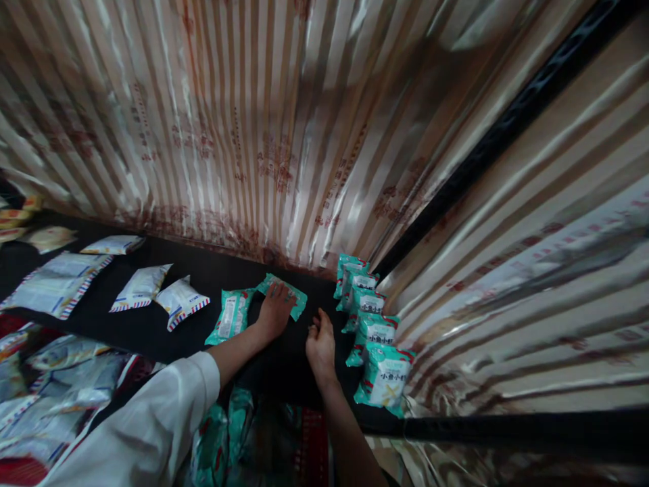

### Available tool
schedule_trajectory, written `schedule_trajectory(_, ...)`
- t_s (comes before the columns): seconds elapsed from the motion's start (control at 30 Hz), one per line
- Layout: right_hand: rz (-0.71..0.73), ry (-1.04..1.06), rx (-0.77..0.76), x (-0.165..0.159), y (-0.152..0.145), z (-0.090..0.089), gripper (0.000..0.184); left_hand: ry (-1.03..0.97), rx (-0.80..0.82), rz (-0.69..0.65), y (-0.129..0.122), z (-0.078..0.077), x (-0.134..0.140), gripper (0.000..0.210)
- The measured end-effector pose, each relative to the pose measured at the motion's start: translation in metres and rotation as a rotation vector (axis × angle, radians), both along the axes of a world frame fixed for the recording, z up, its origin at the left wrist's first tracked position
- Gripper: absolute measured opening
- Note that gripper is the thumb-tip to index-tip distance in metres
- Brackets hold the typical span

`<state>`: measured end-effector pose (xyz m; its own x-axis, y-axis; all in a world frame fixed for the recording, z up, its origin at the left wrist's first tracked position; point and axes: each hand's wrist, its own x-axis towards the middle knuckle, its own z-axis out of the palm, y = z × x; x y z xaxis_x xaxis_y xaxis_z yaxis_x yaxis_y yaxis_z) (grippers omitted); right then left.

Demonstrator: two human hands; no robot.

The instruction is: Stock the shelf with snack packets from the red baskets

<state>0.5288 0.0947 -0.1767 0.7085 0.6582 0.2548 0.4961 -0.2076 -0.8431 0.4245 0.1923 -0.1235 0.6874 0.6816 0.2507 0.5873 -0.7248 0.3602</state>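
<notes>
Container, before the front edge, left: red-edged, holding a heap of white packets. Container, before the front edge, centre: red wall, teal packets inside; remaining contents too dark to read.

Surface: black shelf. Along its right edge, from back corner towards front corner: five teal packets in a row, upright, faces forward. Mid-shelf: one teal packet lying flat. Left half: loose white-and-blue packets with striped ends. Far left end: yellow items, blurred.

Room: striped, printed plastic sheeting behind the back edge and beyond the right edge; black perforated post at the back right corner.

Left hand: white sleeve, palm down, fingers spread over a teal packet near the back edge; whether they grip it cannot be told. Right hand: between that packet and the row, fingers loosely curled, nothing visible held.
</notes>
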Motion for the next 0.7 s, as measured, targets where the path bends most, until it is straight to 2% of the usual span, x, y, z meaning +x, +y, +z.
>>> schedule_trajectory(0.17, -0.002, 0.156, 0.034, 0.02, 0.02, -0.005, 0.053, -0.217, -0.148, 0.072, 0.015, 0.017, 0.01, 0.042)
schedule_trajectory(0.27, 0.044, 0.235, 0.074, 0.029, 0.035, 0.0, 0.06, -0.335, -0.229, 0.131, 0.031, 0.027, 0.016, 0.039)
schedule_trajectory(0.47, 0.055, 0.323, 0.116, 0.041, 0.061, 0.017, 0.071, -0.562, -0.535, 0.209, 0.063, 0.027, 0.035, 0.027)
schedule_trajectory(0.57, 0.04, 0.287, 0.131, 0.047, 0.071, 0.016, 0.065, -0.683, -0.702, 0.172, 0.068, 0.027, 0.044, 0.025)
schedule_trajectory(0.7, -0.028, 0.125, 0.089, 0.056, 0.079, 0.009, 0.043, -0.768, -0.893, 0.216, 0.071, 0.027, 0.057, 0.023)
